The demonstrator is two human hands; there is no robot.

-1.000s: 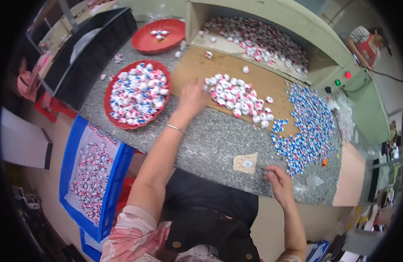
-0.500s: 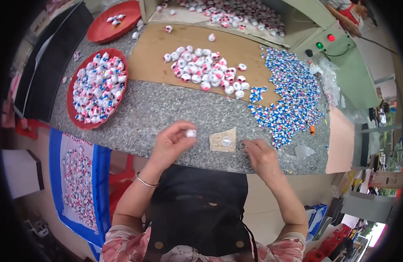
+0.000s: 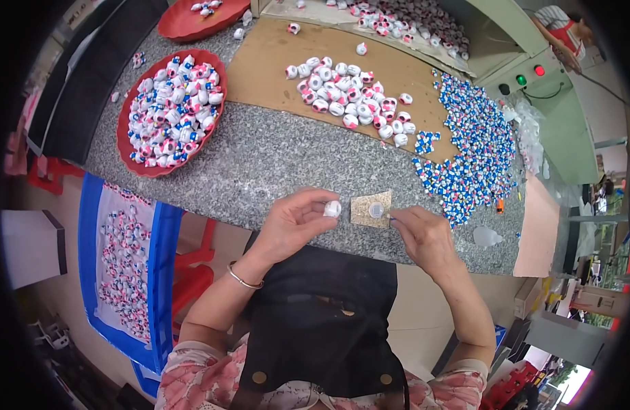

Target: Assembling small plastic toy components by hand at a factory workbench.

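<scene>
My left hand pinches a small white rounded head-like piece between thumb and fingertips, just above the grey speckled worktop. To its right lies a small tan, rough-looking pad with a pale round spot or disc on it. At the pad's right edge are the closed fingertips of my right hand; whatever they hold, if anything, is too small to make out. Beyond the hands, a loose pile of white and pink pieces rests on a brown board.
Many tiny blue and white pieces spread at the right, near a clear bulb-shaped item. A red bowl heaped with figures stands left; another red dish sits behind. A blue crate is below left. A co-worker appears far right.
The view has shifted, so the worktop appears farther right and higher. My left hand has brought the white piece nearer the pad, and my right fingertips have come to the pad's right edge.
</scene>
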